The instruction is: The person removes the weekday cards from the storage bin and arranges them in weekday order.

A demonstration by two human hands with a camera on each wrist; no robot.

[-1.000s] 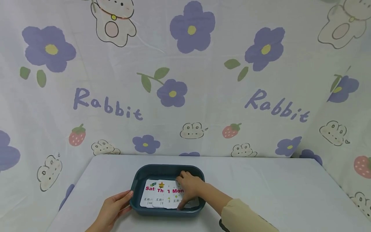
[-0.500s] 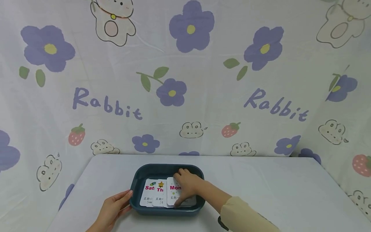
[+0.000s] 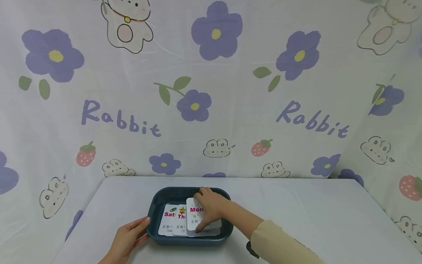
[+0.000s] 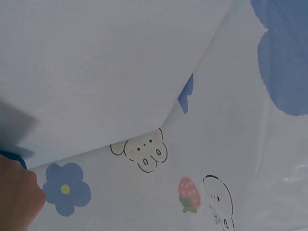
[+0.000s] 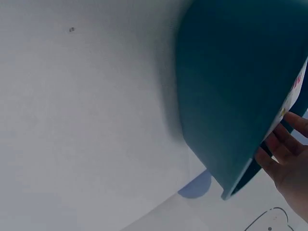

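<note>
A dark teal plastic tray (image 3: pixel 189 240) with rounded corners stands on the table. Inside it lie overlapping white flashcards with pink day names; the left one (image 3: pixel 166 222) reads "Sat" and the one beside it (image 3: pixel 179 222) "Th". My right hand (image 3: pixel 212 207) is over the tray's right half and grips the "Mon" flashcard (image 3: pixel 194 216) by its far and near edges, raised a little above the others. Part of that card is hidden under the hand. At the tray's left end my left hand (image 3: pixel 130 234) holds the rim, thumb on top; its lower fingers are partly hidden.
A white-covered table (image 3: pixel 296 212) spreads out around the tray. Behind it hangs a white cloth backdrop (image 3: pixel 237 99) with purple flowers, rabbits and strawberries. A dark band (image 3: pixel 252 250) shows beside the right sleeve.
My right hand has drawn the "Mon" card leftward and up from the other cards, covering the card that began with "T" beside "Th". My left hand stays at the tray's rim.
</note>
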